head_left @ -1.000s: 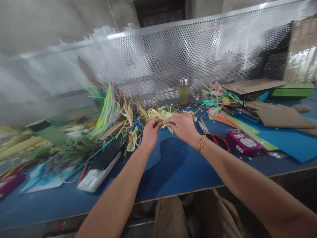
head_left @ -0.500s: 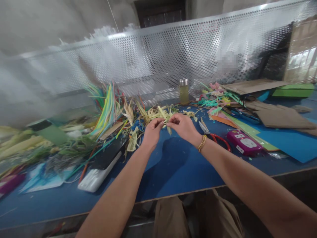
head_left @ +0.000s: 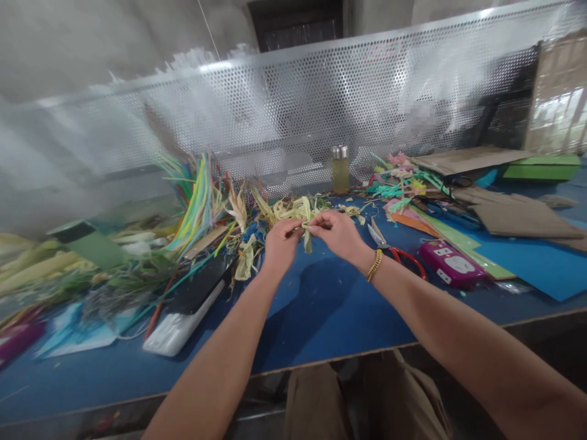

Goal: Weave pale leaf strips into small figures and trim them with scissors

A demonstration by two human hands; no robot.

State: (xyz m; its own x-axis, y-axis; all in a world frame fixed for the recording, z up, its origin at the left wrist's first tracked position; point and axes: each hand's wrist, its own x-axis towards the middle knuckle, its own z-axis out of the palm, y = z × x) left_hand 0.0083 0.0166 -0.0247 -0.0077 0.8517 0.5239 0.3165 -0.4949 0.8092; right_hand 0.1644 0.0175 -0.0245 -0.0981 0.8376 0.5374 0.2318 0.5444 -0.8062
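Between my fingertips is a pale green strip of dried corn husk point(head_left: 307, 241), one end hanging down below my hands. My left hand point(head_left: 282, 241) pinches it from the left, my right hand point(head_left: 337, 232) from the right, and the two nearly touch. Just beyond them lies a pile of crumpled pale husks point(head_left: 288, 209). Left of my left hand a loose husk piece point(head_left: 246, 260) droops beside a blue tangle point(head_left: 257, 231). To the right of my right wrist rest scissors point(head_left: 406, 260) with red handles, blades partly open.
A perforated metal panel point(head_left: 312, 110) stands along the back of the blue table point(head_left: 321, 324). A bottle of yellowish liquid point(head_left: 340, 171) stands before it. Pipe cleaners point(head_left: 197, 201), a white device point(head_left: 177, 333) and dried plants lie left; a purple case point(head_left: 452, 264) and coloured sheets point(head_left: 527, 263) right.
The husk strip has turned between my fingers, and its lower end now hangs straighter and slightly further left. My left hand has rolled a little; my right hand has barely shifted.
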